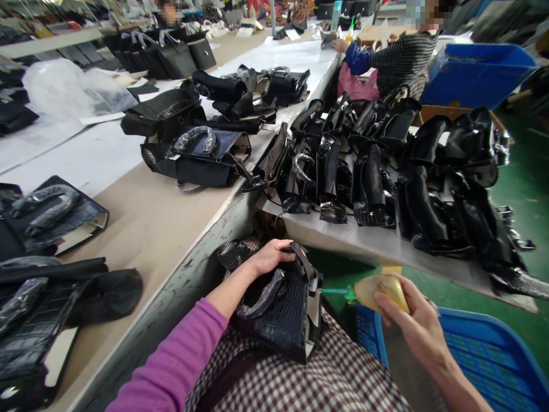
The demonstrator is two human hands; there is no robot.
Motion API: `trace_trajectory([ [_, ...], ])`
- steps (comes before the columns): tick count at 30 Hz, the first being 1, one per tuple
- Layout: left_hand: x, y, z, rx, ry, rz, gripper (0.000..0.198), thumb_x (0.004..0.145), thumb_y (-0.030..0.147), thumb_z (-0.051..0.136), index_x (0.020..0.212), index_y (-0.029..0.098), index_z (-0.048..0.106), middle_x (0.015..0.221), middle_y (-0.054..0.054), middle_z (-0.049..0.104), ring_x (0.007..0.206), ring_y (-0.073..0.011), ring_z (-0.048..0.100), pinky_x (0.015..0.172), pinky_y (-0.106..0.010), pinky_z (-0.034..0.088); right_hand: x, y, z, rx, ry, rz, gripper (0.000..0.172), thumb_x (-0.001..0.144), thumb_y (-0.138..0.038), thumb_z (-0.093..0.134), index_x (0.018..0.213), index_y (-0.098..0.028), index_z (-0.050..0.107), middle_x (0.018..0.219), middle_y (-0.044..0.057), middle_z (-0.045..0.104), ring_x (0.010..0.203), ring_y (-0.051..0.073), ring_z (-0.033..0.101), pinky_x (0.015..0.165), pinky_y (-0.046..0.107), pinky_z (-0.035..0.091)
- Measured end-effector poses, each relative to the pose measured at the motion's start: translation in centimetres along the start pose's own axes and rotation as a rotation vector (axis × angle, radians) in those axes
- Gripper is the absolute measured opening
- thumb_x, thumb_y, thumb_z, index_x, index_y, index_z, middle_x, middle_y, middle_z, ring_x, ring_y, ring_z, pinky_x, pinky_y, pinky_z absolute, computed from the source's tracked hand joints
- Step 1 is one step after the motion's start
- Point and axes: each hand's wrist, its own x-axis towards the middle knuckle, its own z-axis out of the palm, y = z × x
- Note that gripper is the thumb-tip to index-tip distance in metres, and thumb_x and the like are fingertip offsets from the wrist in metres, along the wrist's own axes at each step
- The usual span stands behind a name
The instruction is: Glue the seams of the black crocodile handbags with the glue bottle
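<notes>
Black croc-grain handbag (283, 320) under our left fingers (287, 247): left hand (268, 258) curled tight over bag's top edge, handbag resting on our checked lap. Right of handbag, our right hand (414, 329), fingers (386, 300) wrapped round yellowish pad (381, 289). Green handle (334, 291) shows between pad and handbag. Blue crate (484, 355) right of handbag, beneath that hand. Table (150, 223) left of handbag. Row of black bags (364, 171) on board beyond handbag. Co-worker in striped top (403, 57) well beyond handbag.
</notes>
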Motion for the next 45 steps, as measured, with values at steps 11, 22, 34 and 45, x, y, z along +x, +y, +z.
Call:
trace_trajectory([
  [11,0.3,-0.7,-0.2,0.003,0.002,0.019,0.04,0.07,0.046,0.087,0.088,0.01,0.079,0.094,-0.011,0.073,0.088,-0.0236,0.066,0.087,-0.033,0.05,-0.4,0.9,-0.6,0.006,-0.093,0.015,0.051,0.081,-0.053,0.081,0.116,-0.021,0.062,0.08,0.0,0.065,0.051,0.017,0.052,0.046,0.029,0.046],
  [22,0.4,-1.0,-0.3,0.014,0.003,0.009,0.039,0.07,0.044,0.086,0.089,0.011,0.078,0.095,-0.011,0.074,0.089,-0.0249,0.066,0.087,-0.035,0.05,-2.2,1.4,-1.0,0.094,-0.198,0.114,0.051,0.081,-0.048,0.083,0.121,-0.023,0.064,0.089,0.003,0.07,0.056,0.019,0.055,0.044,0.028,0.046],
  [34,0.4,-1.1,-0.3,0.002,0.003,0.015,0.038,0.072,0.043,0.085,0.092,0.01,0.079,0.096,-0.011,0.074,0.09,-0.0241,0.066,0.089,-0.034,0.049,-2.6,1.2,-1.0,0.19,-0.244,0.156,0.049,0.081,-0.045,0.085,0.121,-0.023,0.066,0.097,0.005,0.069,0.06,0.018,0.056,0.044,0.026,0.045],
  [45,0.4,-1.0,-0.2,-0.002,0.022,0.015,0.037,0.071,0.04,0.085,0.09,0.009,0.078,0.094,-0.011,0.074,0.088,-0.0235,0.067,0.087,-0.034,0.05,-2.6,1.6,-1.1,0.138,-0.14,0.121,0.05,0.081,-0.048,0.084,0.117,-0.02,0.065,0.086,0.003,0.068,0.053,0.017,0.052,0.042,0.026,0.044],
])
